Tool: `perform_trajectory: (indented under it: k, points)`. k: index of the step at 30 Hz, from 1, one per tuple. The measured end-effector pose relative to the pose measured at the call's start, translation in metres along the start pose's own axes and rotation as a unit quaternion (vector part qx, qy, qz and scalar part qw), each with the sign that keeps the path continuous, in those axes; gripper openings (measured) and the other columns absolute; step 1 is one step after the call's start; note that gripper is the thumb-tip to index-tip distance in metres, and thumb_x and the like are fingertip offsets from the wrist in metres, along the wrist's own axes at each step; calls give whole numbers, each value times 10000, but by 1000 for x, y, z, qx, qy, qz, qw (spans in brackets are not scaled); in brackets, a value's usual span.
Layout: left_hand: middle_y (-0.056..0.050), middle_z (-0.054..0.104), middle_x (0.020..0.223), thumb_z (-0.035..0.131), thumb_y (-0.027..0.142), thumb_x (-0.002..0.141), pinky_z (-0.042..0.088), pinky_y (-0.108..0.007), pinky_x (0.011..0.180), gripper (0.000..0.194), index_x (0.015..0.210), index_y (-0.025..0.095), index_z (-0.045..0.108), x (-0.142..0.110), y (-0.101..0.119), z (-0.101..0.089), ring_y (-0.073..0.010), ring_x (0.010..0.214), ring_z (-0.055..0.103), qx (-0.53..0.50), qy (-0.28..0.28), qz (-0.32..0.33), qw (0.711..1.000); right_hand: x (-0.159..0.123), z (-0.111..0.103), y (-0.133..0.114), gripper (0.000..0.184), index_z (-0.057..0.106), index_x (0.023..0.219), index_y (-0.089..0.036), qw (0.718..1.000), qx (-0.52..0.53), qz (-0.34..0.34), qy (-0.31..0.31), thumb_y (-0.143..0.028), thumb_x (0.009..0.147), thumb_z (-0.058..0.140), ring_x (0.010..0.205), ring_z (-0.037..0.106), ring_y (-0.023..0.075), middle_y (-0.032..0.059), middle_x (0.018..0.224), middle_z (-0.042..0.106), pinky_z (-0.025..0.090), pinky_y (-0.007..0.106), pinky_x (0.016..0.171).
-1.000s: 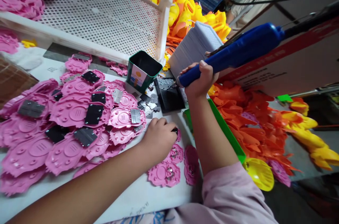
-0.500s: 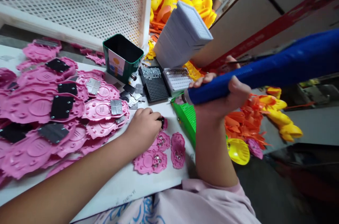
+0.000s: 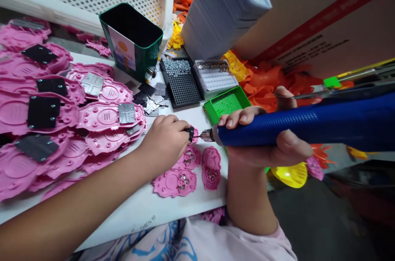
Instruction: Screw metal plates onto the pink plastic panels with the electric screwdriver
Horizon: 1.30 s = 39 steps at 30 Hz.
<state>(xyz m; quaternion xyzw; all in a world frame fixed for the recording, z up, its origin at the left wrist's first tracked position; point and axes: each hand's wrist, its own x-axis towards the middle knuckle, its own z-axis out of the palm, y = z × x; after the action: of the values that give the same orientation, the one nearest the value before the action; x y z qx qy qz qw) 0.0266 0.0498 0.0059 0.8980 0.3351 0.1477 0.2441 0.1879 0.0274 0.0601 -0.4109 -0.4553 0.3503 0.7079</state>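
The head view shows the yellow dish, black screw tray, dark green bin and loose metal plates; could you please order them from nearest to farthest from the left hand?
From the left hand:
1. Loose metal plates, just beyond it.
2. Black screw tray, beyond, slightly right.
3. Dark green bin, beyond, left.
4. Yellow dish, far right.

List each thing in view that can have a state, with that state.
Blue driver: held in right hand, bit at black plate.
Black plate: on pink piece, under left hand's fingertips.
Dark green bin: upright, open, contents unclear.
Black tray: partly filled with screws.
White tray: metal parts at far end.
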Motion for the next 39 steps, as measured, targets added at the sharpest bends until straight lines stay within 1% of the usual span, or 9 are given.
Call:
perform_trajectory:
  k: [7, 16, 20, 24, 28, 30, 34, 37, 39]
  points:
    - [-37, 711, 1096, 594, 212, 875, 393, -425, 846, 151, 818, 191, 732, -1, 0, 1, -255, 985, 562, 3, 6, 0, 1000, 0, -1, 1, 380, 663, 996, -311, 1000, 10, 22, -9, -372, 638, 552, 467, 523, 157, -29, 560, 547, 492, 335, 505]
    - [-50, 706, 1081, 574, 209, 883, 391, -418, 840, 166, 827, 190, 729, 0, 0, 3, -248, 973, 554, 7, -1, 0, 1000, 2, -9, -1, 378, 664, 1001, -333, 999, -14, 31, -42, -407, 639, 583, 481, 534, 157, -28, 574, 540, 503, 344, 528]
    - [-56, 697, 1063, 543, 176, 890, 388, -409, 833, 205, 789, 184, 721, 0, 1, 2, -246, 963, 547, 19, -20, -5, 1000, -4, -9, 2, 243, 651, 886, -311, 997, 1, -3, -71, -395, 667, 589, 505, 553, 149, -31, 611, 560, 503, 333, 538]
    - [-52, 690, 1053, 538, 189, 894, 381, -399, 818, 198, 826, 198, 724, 1, 2, 2, -246, 945, 528, 24, -34, -9, 999, -11, -5, 1, 356, 619, 1044, -325, 994, -2, -8, -105, -365, 690, 632, 547, 572, 162, -31, 671, 595, 516, 362, 582]
    - [-48, 691, 1040, 555, 192, 890, 375, -390, 811, 175, 840, 203, 723, 3, 4, 0, -243, 938, 522, 25, -50, -21, 998, -12, -1, -1, 199, 661, 794, -205, 990, -13, 0, -138, -374, 688, 655, 559, 560, 161, 6, 637, 553, 492, 354, 563]
    - [-48, 690, 1036, 558, 191, 890, 377, -389, 811, 173, 839, 200, 723, 4, 4, -1, -241, 936, 525, 27, -58, -23, 998, -10, 0, 0, 215, 655, 751, -191, 989, -13, 0, -149, -395, 684, 652, 546, 560, 157, 5, 624, 545, 486, 341, 541]
    - [-61, 685, 1047, 535, 199, 910, 385, -399, 829, 193, 864, 185, 722, 3, 4, -3, -249, 962, 536, 39, -59, -4, 997, -2, 0, 4, 178, 636, 812, -243, 986, 15, -15, -166, -358, 676, 649, 529, 587, 150, -17, 628, 594, 512, 314, 521]
    - [-78, 674, 1073, 519, 202, 919, 400, -408, 857, 209, 905, 171, 725, 1, 3, -5, -254, 999, 547, 33, -64, -1, 997, 10, 3, 4, 282, 606, 932, -276, 984, 36, -1, -175, -363, 666, 639, 501, 599, 155, -35, 607, 627, 525, 309, 509]
    - [-87, 661, 1099, 518, 211, 917, 409, -417, 883, 215, 966, 169, 723, 0, 3, -6, -263, 1029, 545, 20, -65, -9, 998, 23, 9, 4, 334, 582, 985, -285, 987, 42, -3, -154, -372, 664, 615, 477, 594, 154, -47, 587, 626, 529, 305, 495]
